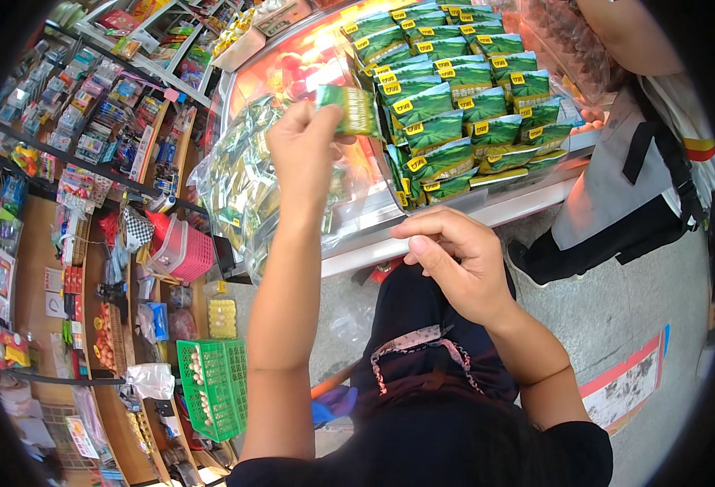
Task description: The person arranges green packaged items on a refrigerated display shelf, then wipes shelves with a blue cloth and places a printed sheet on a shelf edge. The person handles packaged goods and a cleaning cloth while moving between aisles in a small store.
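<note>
A small green snack packet is pinched between the thumb and fingers of my left hand, raised over a big clear plastic bag. That bag is crammed with similar packets and lies left of the display. Rows of matching green packets with yellow labels stand in the display to the right of my left hand. My right hand hovers by the display's near edge, its fingers loosely bent and the thumb apart. Nothing shows in it.
Shelves of small goods line the left side. A pink basket and a green crate holding eggs stand nearer. At the right is another person's arm, beside a grey-and-black bag. A whitish poster lies on the floor.
</note>
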Demonstrator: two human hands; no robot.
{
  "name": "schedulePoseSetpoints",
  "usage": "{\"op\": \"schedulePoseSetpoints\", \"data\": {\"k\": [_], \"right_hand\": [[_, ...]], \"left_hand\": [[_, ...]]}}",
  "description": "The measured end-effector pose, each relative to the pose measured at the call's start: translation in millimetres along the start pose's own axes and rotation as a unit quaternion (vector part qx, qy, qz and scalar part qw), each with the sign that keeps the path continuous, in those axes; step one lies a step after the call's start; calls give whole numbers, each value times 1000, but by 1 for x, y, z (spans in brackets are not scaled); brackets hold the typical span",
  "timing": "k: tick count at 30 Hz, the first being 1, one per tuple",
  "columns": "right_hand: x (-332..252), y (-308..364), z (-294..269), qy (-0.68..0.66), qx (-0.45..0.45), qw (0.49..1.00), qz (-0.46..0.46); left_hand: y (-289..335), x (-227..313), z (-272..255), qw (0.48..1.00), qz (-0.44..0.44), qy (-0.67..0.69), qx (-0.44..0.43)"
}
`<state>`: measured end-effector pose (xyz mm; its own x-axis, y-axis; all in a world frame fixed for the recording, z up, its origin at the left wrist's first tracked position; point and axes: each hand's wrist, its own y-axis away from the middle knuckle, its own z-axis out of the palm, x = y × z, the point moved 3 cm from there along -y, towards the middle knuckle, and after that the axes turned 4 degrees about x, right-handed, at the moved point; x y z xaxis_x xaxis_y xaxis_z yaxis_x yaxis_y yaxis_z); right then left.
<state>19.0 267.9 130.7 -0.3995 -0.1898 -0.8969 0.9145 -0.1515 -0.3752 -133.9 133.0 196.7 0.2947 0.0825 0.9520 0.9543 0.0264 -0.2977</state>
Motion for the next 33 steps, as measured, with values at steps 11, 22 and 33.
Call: {"op": "schedulePoseSetpoints", "data": {"k": [11,22,33], "right_hand": [[4,-4,-13,37,12,999,10],[9,-11,-12,15,23,998,55],[11,-11,-14,52,16,997,53]], "left_hand": [[-6,-28,14,998,5,-51,-44],[-12,-13,14,993,15,-14,-113],[-8,-29,-13,997,-27,18,-75]]}}
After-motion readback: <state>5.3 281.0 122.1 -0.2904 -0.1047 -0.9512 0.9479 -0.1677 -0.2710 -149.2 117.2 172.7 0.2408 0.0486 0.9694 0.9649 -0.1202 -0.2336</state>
